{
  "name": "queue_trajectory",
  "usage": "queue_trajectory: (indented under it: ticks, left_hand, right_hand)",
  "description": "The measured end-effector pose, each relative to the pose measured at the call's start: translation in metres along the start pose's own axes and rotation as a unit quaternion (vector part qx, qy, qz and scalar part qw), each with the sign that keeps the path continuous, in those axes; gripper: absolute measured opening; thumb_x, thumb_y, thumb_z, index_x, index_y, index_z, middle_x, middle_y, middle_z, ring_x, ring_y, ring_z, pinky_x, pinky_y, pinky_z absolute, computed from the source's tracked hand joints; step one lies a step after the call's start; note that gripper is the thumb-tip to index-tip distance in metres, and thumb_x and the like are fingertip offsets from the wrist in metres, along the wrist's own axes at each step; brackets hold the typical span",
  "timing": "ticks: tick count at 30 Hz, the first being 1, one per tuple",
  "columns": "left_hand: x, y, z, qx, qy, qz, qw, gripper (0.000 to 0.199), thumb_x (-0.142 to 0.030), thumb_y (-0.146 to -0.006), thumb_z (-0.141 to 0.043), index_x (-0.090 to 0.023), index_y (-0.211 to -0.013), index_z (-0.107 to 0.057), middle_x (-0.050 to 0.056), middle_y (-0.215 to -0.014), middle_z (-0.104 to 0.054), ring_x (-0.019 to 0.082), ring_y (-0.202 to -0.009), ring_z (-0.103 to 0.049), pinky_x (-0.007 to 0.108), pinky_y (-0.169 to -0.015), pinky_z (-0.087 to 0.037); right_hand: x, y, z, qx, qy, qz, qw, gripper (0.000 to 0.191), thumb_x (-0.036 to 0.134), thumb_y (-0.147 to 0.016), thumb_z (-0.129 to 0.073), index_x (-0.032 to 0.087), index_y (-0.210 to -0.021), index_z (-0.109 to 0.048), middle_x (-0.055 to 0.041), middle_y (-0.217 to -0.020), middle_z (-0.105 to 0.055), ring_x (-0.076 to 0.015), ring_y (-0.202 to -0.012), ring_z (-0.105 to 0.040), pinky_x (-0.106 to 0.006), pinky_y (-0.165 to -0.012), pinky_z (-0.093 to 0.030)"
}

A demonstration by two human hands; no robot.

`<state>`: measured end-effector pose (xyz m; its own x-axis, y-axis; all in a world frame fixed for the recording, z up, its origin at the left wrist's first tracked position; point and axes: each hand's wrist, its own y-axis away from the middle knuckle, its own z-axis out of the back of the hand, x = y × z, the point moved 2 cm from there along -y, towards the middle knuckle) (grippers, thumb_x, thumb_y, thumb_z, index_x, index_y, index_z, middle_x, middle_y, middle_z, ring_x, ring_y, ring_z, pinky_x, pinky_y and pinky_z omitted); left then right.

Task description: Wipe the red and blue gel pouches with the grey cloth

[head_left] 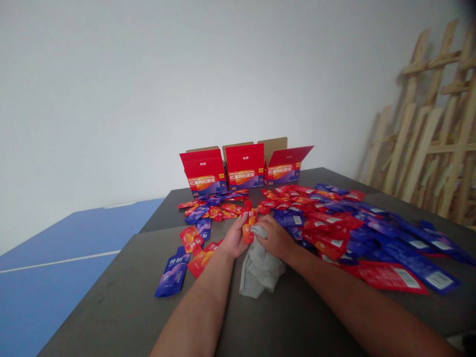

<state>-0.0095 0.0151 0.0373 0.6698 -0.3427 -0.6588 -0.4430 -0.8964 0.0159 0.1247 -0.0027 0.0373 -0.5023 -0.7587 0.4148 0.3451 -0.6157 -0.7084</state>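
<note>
My left hand (236, 237) is closed on a red-orange pouch (249, 216) with white lettering, held upright above the table. Close beside it, my right hand (274, 236) grips a grey cloth (262, 267) that hangs down towards the tabletop. A bunched end of the cloth touches the front of the pouch. Left of my left forearm lie a blue pouch (173, 272) and a few red ones (191, 239). To the right of my right hand spreads a large heap of red pouches (330, 228) and blue pouches (416, 258).
Three red cartons stand at the back of the dark table (122, 292): a left one (206, 176), a middle one (245, 171) and a right one (284, 168), flaps up. A blue table (74, 248) is on the left. Wooden racks (420, 134) lean at the right wall.
</note>
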Motion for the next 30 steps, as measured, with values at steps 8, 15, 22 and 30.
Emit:
queue_trajectory:
  ticks: [8,15,22,30]
  left_hand:
    - [0.015,0.005,0.001,0.044,-0.034,0.118,0.991,0.038,-0.036,-0.086,-0.055,-0.015,-0.118,-0.059,0.011,-0.101,-0.07,0.024,-0.094,-0.066,0.037,-0.092,-0.046]
    - [0.017,0.007,0.003,0.049,-0.055,0.158,0.985,0.041,-0.041,-0.087,-0.052,-0.013,-0.116,-0.061,0.012,-0.097,-0.071,0.025,-0.096,-0.066,0.037,-0.09,-0.046]
    - [0.007,0.007,-0.004,0.062,0.006,0.143,0.988,0.046,-0.046,-0.089,-0.045,-0.012,-0.116,-0.059,0.011,-0.094,-0.071,0.023,-0.093,-0.066,0.035,-0.088,-0.047]
    - [0.003,0.003,0.002,0.017,0.007,0.135,0.991,0.056,-0.06,-0.083,-0.045,-0.013,-0.104,-0.065,0.008,-0.073,-0.068,0.024,-0.076,-0.067,0.036,-0.079,-0.049]
  right_hand:
    - [-0.013,-0.006,0.008,-0.122,0.022,-0.104,0.987,0.011,0.025,-0.08,-0.056,0.02,-0.089,-0.06,-0.0063,-0.088,-0.057,-0.0222,-0.087,-0.056,-0.04,-0.082,-0.049]
    - [-0.022,-0.009,0.019,-0.185,0.032,-0.159,0.969,0.015,0.033,-0.08,-0.055,0.02,-0.084,-0.058,-0.006,-0.086,-0.057,-0.0223,-0.084,-0.055,-0.038,-0.079,-0.048]
    - [-0.025,-0.01,0.028,-0.226,0.039,-0.19,0.955,0.019,0.037,-0.08,-0.055,0.02,-0.089,-0.058,-0.0069,-0.088,-0.058,-0.0237,-0.086,-0.056,-0.041,-0.082,-0.048]
    - [0.025,0.009,-0.008,0.106,0.013,0.119,0.987,0.032,0.017,-0.075,-0.058,0.023,-0.107,-0.058,-0.0074,-0.102,-0.057,-0.0223,-0.095,-0.055,-0.038,-0.083,-0.05]
